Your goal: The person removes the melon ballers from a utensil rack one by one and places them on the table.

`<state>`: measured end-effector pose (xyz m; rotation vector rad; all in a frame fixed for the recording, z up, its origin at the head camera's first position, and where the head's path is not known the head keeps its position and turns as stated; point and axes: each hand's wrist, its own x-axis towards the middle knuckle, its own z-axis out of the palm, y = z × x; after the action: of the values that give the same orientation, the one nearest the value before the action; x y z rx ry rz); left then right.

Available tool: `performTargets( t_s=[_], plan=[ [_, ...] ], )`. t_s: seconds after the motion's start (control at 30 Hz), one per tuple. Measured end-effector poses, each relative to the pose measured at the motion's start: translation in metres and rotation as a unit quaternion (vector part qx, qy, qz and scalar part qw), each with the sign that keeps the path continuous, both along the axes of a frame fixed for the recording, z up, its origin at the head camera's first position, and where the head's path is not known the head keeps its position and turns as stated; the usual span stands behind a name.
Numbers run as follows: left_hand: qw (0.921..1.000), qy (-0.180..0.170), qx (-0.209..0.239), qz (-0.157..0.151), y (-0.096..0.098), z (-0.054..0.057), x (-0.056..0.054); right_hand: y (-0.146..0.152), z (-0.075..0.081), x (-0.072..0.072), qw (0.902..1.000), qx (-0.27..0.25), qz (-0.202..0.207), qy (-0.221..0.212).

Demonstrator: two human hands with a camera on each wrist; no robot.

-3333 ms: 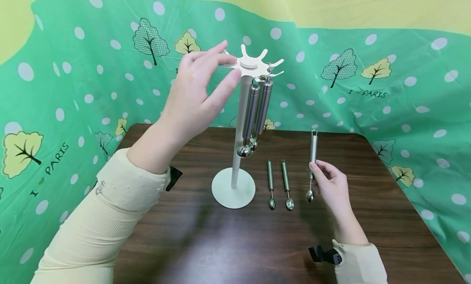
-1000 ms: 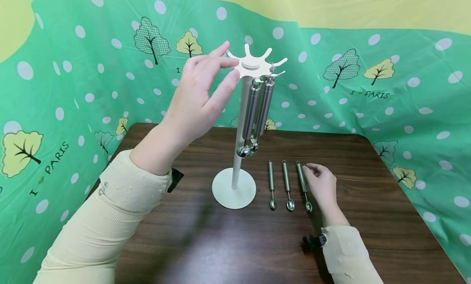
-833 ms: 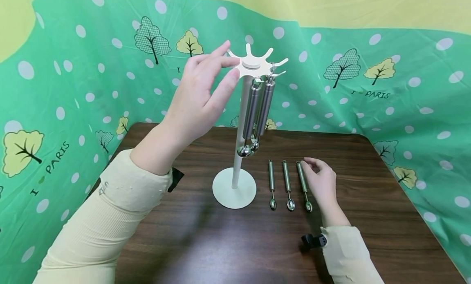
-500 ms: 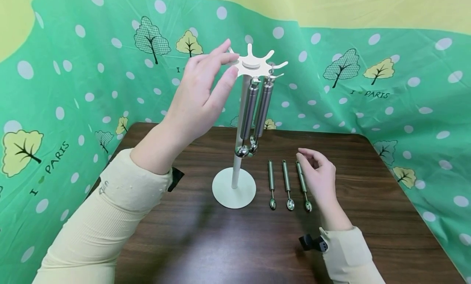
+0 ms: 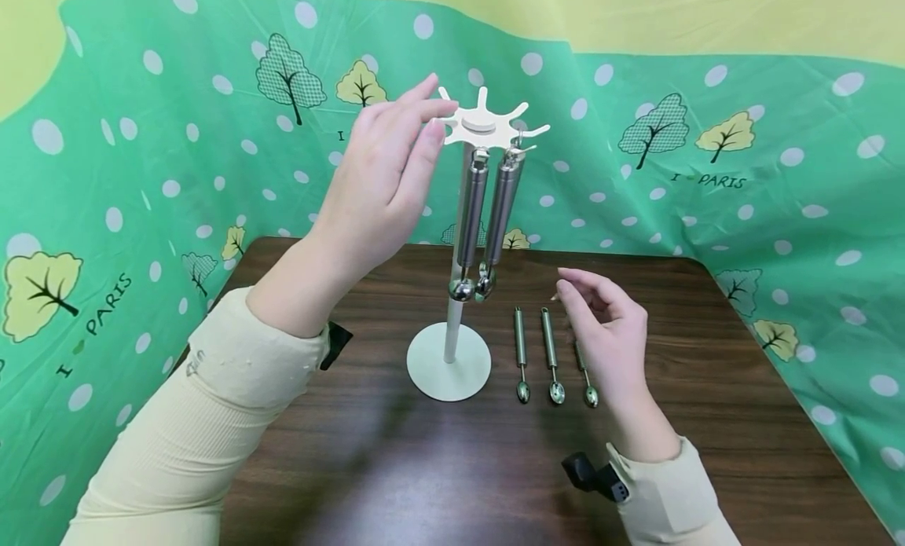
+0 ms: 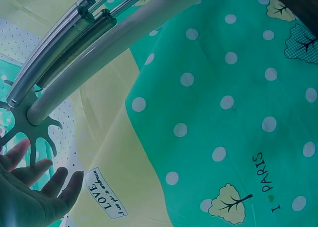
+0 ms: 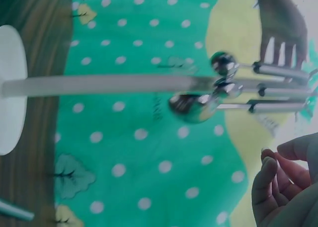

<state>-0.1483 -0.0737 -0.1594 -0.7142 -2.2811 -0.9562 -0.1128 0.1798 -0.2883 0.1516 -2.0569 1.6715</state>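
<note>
A white rotating rack (image 5: 484, 126) with curved prongs tops a white pole. My left hand (image 5: 382, 169) touches its left side, with thumb and fingertips at the prongs and the fingers fairly straight. Steel melon ballers (image 5: 472, 216) hang from the front and right prongs, bowls down; the right wrist view shows three bowls. On the table lie three more steel scoops: a left one (image 5: 521, 338), a middle one (image 5: 550, 346) and a right one (image 5: 591, 395), partly hidden by my right hand (image 5: 608, 334). That hand hovers with fingers loosely bent, holding nothing.
The pole's round white base (image 5: 431, 369) stands on the dark wooden table (image 5: 396, 467), left of the lying scoops. A green and yellow patterned cloth (image 5: 212, 98) hangs behind and at both sides.
My right hand laid the third scoop down at the right of the row, let go, and rose up and left. The rack has turned slightly, its front prongs and hanging ballers shifting left.
</note>
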Motion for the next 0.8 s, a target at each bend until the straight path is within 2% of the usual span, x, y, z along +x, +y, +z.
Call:
performTargets(
  t_s=[0.1, 0.23, 0.43, 0.63, 0.8],
  plan=[
    [0.9999, 0.013, 0.001, 0.000, 0.001, 0.000, -0.001, -0.005, 0.009, 0.006, 0.9994, 0.003, 0.016, 0.031],
    [0.9994, 0.033, 0.005, -0.002, 0.002, 0.000, -0.001, -0.011, 0.019, 0.013, 0.9962, -0.022, 0.059, 0.060],
    [0.9991, 0.037, 0.022, -0.002, 0.005, 0.002, -0.002, -0.017, 0.027, 0.019, 0.9867, -0.038, 0.121, 0.102],
    [0.9987, 0.032, 0.038, 0.007, 0.008, 0.002, -0.002, -0.026, 0.033, 0.018, 0.9796, -0.032, 0.165, 0.110],
    [0.9980, 0.022, 0.054, 0.024, 0.009, 0.001, -0.001, -0.034, 0.040, 0.017, 0.9784, -0.023, 0.181, 0.098]
  ],
)
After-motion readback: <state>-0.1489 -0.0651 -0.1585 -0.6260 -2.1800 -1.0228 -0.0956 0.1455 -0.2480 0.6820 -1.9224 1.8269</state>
